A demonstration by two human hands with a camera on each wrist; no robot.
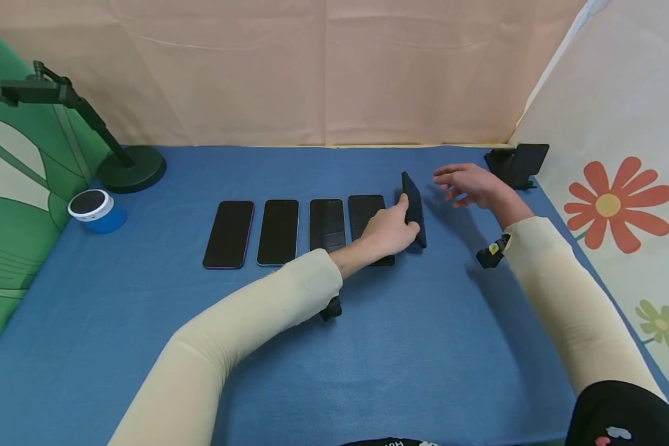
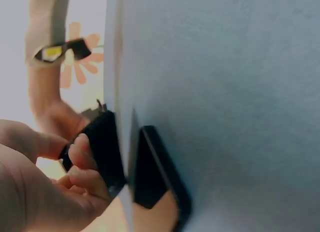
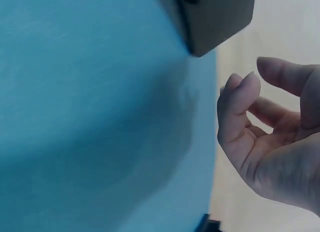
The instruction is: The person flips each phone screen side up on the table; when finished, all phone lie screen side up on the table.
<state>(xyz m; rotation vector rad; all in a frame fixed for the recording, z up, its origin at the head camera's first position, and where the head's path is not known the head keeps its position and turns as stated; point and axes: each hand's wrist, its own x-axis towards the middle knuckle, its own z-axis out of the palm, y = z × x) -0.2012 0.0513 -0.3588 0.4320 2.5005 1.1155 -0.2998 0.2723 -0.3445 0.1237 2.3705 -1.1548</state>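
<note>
My left hand (image 1: 389, 232) pinches a dark smartphone (image 1: 414, 204) between thumb and fingers, tipped up on its long edge at the right end of a row of phones. In the left wrist view, the fingers curl at the side of this phone (image 2: 106, 147). Under the left hand lies a black phone (image 1: 364, 210), partly covered by it. My right hand (image 1: 471, 184) hovers to the right of the held phone, apart from it, its fingers loosely bent around nothing. The right wrist view shows that hand (image 3: 275, 137) near the phone's grey back (image 3: 220, 22).
More phones lie screen up to the left: one with a purplish edge (image 1: 228, 235), one with a pale edge (image 1: 278, 232) and another (image 1: 326, 223). A black stand (image 1: 517, 164) occupies the far right corner. At left are a lamp-like black stand (image 1: 131, 168) and a blue-white container (image 1: 97, 212).
</note>
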